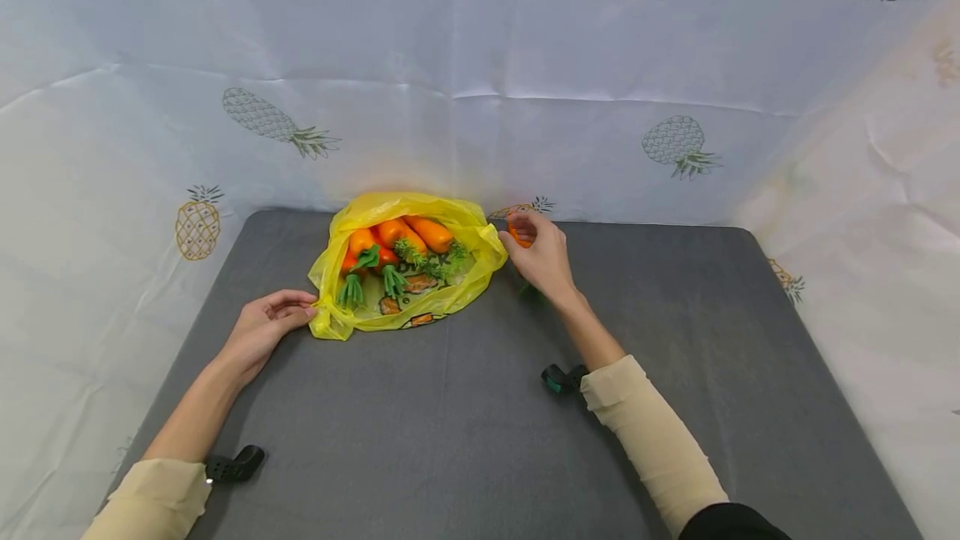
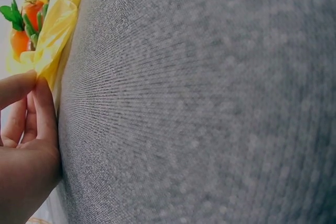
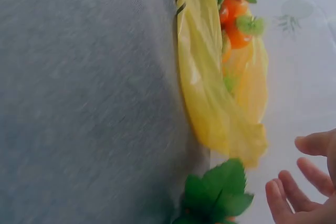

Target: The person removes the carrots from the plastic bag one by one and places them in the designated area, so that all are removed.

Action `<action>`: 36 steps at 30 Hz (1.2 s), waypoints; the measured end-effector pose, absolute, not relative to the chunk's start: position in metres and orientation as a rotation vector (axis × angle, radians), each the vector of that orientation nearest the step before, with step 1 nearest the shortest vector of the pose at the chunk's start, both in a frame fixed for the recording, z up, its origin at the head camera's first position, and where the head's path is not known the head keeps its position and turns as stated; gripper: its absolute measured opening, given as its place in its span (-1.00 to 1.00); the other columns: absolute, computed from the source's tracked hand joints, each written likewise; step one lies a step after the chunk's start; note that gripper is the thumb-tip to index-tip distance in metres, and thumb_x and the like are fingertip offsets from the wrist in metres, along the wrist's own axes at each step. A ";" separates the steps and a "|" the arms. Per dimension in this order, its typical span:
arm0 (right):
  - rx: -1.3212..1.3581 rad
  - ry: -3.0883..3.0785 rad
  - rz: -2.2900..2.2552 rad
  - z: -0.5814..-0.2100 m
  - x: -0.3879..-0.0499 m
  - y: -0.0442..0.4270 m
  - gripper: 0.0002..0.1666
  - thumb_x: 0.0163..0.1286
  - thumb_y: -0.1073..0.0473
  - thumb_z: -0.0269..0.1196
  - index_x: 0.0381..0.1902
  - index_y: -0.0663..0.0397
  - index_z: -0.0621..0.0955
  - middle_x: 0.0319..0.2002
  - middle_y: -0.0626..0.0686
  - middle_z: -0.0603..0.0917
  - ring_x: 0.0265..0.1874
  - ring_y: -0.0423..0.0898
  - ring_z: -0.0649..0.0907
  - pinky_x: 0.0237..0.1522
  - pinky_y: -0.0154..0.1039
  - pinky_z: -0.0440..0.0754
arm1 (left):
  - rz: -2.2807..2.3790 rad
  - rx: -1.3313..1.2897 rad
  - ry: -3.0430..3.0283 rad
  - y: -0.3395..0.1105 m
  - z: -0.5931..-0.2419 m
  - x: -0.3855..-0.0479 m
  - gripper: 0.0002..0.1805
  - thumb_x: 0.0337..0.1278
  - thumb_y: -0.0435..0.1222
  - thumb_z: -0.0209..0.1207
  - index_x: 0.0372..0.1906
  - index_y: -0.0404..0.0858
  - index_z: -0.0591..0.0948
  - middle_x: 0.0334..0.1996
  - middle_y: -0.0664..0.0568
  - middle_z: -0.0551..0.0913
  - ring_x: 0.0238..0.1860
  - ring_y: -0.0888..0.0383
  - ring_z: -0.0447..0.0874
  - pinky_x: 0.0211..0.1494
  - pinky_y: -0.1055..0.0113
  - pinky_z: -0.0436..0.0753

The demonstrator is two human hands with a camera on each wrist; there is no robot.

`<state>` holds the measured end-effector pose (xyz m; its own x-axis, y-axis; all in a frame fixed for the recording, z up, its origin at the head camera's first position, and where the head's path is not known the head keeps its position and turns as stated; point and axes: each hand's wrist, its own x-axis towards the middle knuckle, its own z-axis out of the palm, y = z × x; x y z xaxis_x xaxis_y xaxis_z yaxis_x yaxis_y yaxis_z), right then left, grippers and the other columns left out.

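Yellow thin plastic bag (image 1: 334,319): where is it, who has it?

Far part of the table, left of centre, mouth gaping. Left hand (image 1: 268,327) has its near-left corner pinched between thumb and fingertips.

Right hand (image 1: 543,261)?

Just beside the bag's right rim. Thumb and fingers apart, fingers loosely bent; right wrist view shows a gap to the bag. Bright orange object (image 1: 519,237) shows behind those fingers in the head view. Right wrist view has a dark green leafy top (image 3: 226,182) near the hand, bit of orange under it. Can't tell if both are one thing.

In the bag?

Smooth orange tapered vegetables (image 1: 432,233) at the far side, rounder orange-red ones (image 1: 362,240) at left, green stems and fronds pointing near.

Edges, room?

Far table edge just behind the bag, tight. Left edge near the left hand. Right edge well apart from the right hand, so most sideways room is there. Near side: broad stretch between the forearms.

Surface, room?

Flat grey fabric-topped table (image 1: 450,423), rounded far corners, fine weave close up. White creased sheet (image 1: 540,40) rises behind and at both sides, printed with pineapples and mirrored lettering. Rolled beige sleeves (image 1: 652,440) on both arms, black curved device (image 1: 238,465) by the left wrist.
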<state>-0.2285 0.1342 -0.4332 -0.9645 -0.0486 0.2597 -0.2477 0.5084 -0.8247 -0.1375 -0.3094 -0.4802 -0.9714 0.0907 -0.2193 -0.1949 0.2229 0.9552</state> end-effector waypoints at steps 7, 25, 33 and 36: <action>0.373 -2.530 1.420 -0.426 -0.235 0.112 -0.62 0.55 0.18 0.39 0.19 0.31 0.69 0.13 0.33 0.74 0.11 0.25 0.75 0.28 0.14 0.74 | 1.809 -0.114 2.268 -0.310 -0.481 -0.138 -0.67 0.52 -0.23 0.34 0.22 -0.26 0.67 -0.19 0.41 0.82 -0.12 0.45 0.76 -0.01 0.57 0.69; 0.643 -2.673 1.350 -0.436 -0.259 0.068 -0.60 0.58 0.19 0.34 0.24 0.32 0.67 0.14 0.29 0.75 0.15 0.18 0.75 0.31 0.00 0.73 | 1.811 -0.094 2.246 -0.312 -0.480 -0.139 -0.73 0.53 -0.23 0.32 0.18 -0.22 0.68 -0.19 0.39 0.82 -0.13 0.45 0.76 0.00 0.56 0.70; 0.657 -2.720 1.345 -0.448 -0.268 0.057 -0.62 0.57 0.23 0.34 0.24 0.29 0.66 0.15 0.26 0.73 0.16 0.15 0.74 0.31 -0.01 0.72 | 1.812 -0.126 2.245 -0.312 -0.482 -0.141 -0.71 0.52 -0.25 0.33 0.19 -0.24 0.68 -0.20 0.39 0.82 -0.14 0.44 0.76 -0.01 0.57 0.69; 0.656 -2.736 1.352 -0.452 -0.270 0.053 -0.61 0.57 0.23 0.33 0.26 0.29 0.65 0.18 0.26 0.72 0.18 0.16 0.73 0.32 0.01 0.71 | 1.790 -0.121 2.261 -0.312 -0.482 -0.140 -0.71 0.53 -0.23 0.33 0.20 -0.23 0.67 -0.20 0.41 0.82 -0.13 0.46 0.75 0.00 0.58 0.68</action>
